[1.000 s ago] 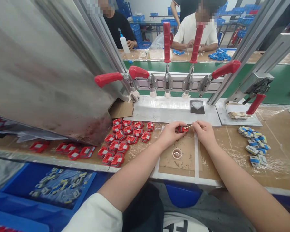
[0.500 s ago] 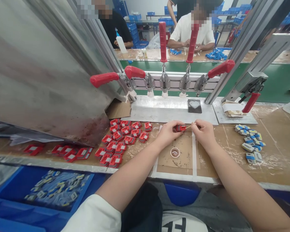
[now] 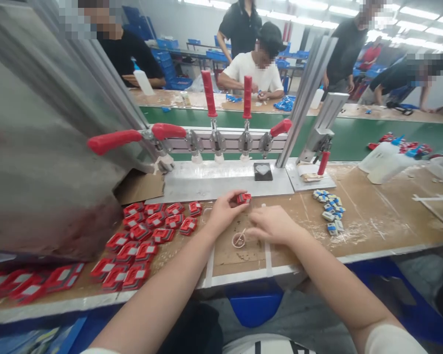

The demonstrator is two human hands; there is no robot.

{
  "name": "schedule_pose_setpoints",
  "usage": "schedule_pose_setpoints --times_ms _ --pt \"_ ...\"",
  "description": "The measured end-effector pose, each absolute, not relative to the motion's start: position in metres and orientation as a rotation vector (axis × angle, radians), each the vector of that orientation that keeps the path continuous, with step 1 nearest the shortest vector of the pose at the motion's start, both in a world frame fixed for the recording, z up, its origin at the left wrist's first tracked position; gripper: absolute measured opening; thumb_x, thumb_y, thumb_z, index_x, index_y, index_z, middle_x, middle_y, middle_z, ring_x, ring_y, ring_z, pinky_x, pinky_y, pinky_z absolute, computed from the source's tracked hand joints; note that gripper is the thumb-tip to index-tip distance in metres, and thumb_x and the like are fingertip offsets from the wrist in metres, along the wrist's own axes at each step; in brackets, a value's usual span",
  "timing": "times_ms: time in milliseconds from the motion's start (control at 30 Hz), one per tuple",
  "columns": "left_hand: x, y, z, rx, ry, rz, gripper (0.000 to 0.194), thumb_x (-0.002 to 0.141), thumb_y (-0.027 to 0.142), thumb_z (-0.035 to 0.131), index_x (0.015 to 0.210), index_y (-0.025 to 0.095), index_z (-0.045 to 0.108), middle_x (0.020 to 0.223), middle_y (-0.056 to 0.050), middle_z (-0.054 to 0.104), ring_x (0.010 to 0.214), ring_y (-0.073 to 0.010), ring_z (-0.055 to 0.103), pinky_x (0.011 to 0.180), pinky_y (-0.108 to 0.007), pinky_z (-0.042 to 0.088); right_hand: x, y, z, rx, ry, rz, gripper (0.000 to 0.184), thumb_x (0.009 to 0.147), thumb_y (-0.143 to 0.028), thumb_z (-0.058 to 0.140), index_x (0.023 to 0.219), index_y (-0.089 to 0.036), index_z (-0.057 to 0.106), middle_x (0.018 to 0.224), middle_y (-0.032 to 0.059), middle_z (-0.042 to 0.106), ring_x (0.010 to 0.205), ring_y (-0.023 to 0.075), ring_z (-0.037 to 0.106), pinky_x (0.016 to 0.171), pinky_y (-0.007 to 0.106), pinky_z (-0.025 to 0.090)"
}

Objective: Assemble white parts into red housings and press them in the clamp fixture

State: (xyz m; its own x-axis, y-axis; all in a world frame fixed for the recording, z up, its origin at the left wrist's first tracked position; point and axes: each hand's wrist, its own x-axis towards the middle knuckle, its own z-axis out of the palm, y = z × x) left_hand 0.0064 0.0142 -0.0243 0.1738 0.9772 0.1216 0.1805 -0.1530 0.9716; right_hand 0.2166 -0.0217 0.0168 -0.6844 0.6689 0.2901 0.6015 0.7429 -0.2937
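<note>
In my left hand [image 3: 224,212] is a small red plastic part [image 3: 244,198], pinched between thumb and fingers above the board. My right hand [image 3: 272,224] is open, its fingers stretched out to the left and slightly blurred. Just left of its fingertips stands a small round cup [image 3: 234,244] with brownish contents. A thin stick [image 3: 240,237] leans in this cup, its upper end close to my right fingers; whether they touch it is unclear. Many similar red parts [image 3: 146,250] lie in rows and stacks to the left of my left hand.
Behind my hands stands a row of toggle clamps with red handles [image 3: 247,97] over a metal plate [image 3: 203,182]. A dark block with a heart shape [image 3: 263,171] sits on it. Small blue-and-white parts [image 3: 328,211] and squeeze bottles [image 3: 386,160] are at right. Co-workers sit and stand beyond.
My right hand has moved down from the red part towards the cup and opened; the stick is now in the cup. My left hand still holds the part. The view has swung right.
</note>
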Motion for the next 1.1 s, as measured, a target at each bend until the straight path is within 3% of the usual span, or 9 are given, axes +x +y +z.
schedule_pose_setpoints --times_ms 100,167,300,433,533,633,733,933,1100 --pt "0.006 0.016 -0.021 1.444 1.087 1.127 0.053 0.080 0.040 0.080 0.127 0.020 0.067 0.117 -0.009 0.075 0.107 -0.0250 0.071 0.102 -0.041 0.056 0.286 -0.008 0.021 -1.611 -2.125 -0.001 0.031 0.104 -0.042 0.051 0.088 -0.021 0.068 0.088 0.0060 0.067 0.080 0.0207 0.060 0.069 0.029 0.037" --pt "0.007 0.016 -0.019 1.386 1.047 1.168 0.057 0.078 0.042 0.082 0.128 0.020 0.064 0.118 -0.010 0.074 0.109 -0.0249 0.071 0.104 -0.042 0.055 0.340 0.002 0.022 -1.967 -1.899 -0.252 0.028 0.098 -0.045 0.060 0.096 -0.019 0.072 0.102 0.0127 0.067 0.097 0.0279 0.060 0.078 0.033 0.041" --pt "0.011 0.014 -0.013 1.281 0.951 1.223 0.056 0.070 0.041 0.088 0.115 0.018 0.062 0.115 -0.010 0.074 0.110 -0.0252 0.071 0.106 -0.045 0.054 0.406 0.016 0.020 -2.204 -2.099 -0.246 0.036 0.088 -0.048 0.071 0.106 -0.018 0.076 0.113 0.0167 0.064 0.109 0.0347 0.058 0.089 0.041 0.043" --pt "0.012 0.010 -0.006 1.222 0.859 1.210 0.055 0.070 0.040 0.089 0.115 0.018 0.066 0.116 -0.011 0.074 0.110 -0.0248 0.070 0.106 -0.044 0.053 0.405 0.015 0.021 -1.952 -2.147 -0.079 0.031 0.085 -0.048 0.071 0.102 -0.022 0.075 0.115 0.0132 0.066 0.114 0.0346 0.057 0.096 0.046 0.043" --pt "0.010 0.006 -0.002 1.180 0.750 1.162 0.059 0.076 0.043 0.085 0.126 0.019 0.066 0.116 -0.010 0.074 0.105 -0.0221 0.070 0.100 -0.040 0.056 0.381 0.006 0.021 -1.530 -1.980 0.336 0.036 0.084 -0.051 0.071 0.106 -0.023 0.071 0.119 0.0126 0.068 0.111 0.0316 0.061 0.095 0.046 0.048" --pt "0.009 0.005 -0.004 1.097 0.642 1.121 0.066 0.076 0.048 0.085 0.132 0.022 0.064 0.117 -0.012 0.072 0.101 -0.0221 0.071 0.090 -0.037 0.059 0.345 -0.005 0.019 -1.192 -1.733 0.780 0.042 0.082 -0.053 0.076 0.110 -0.024 0.067 0.108 0.0111 0.072 0.098 0.0287 0.068 0.089 0.044 0.054" --pt "0.009 0.006 -0.008 1.028 0.599 1.092 0.065 0.072 0.055 0.086 0.124 0.020 0.068 0.113 -0.012 0.073 0.096 -0.0213 0.071 0.082 -0.032 0.059 0.304 -0.014 0.020 -1.023 -1.682 0.962 0.043 0.077 -0.051 0.082 0.107 -0.024 0.067 0.099 0.0097 0.073 0.093 0.0280 0.070 0.085 0.042 0.057" --pt "0.009 0.007 -0.011 1.009 0.533 1.019 0.061 0.076 0.059 0.083 0.121 0.019 0.072 0.104 -0.011 0.074 0.090 -0.0189 0.070 0.079 -0.029 0.056 0.244 -0.024 0.048 -1.038 -2.037 0.598 0.030 0.088 -0.040 0.075 0.112 -0.023 0.067 0.099 0.0078 0.071 0.084 0.0228 0.067 0.080 0.039 0.057" --pt "0.010 0.007 -0.011 1.008 0.486 0.986 0.057 0.079 0.054 0.082 0.122 0.017 0.072 0.109 -0.012 0.074 0.093 -0.0199 0.069 0.083 -0.030 0.053 0.232 -0.020 0.058 -0.967 -2.312 0.249 0.025 0.095 -0.030 0.066 0.118 -0.022 0.063 0.099 0.0082 0.069 0.090 0.0244 0.067 0.081 0.040 0.056"
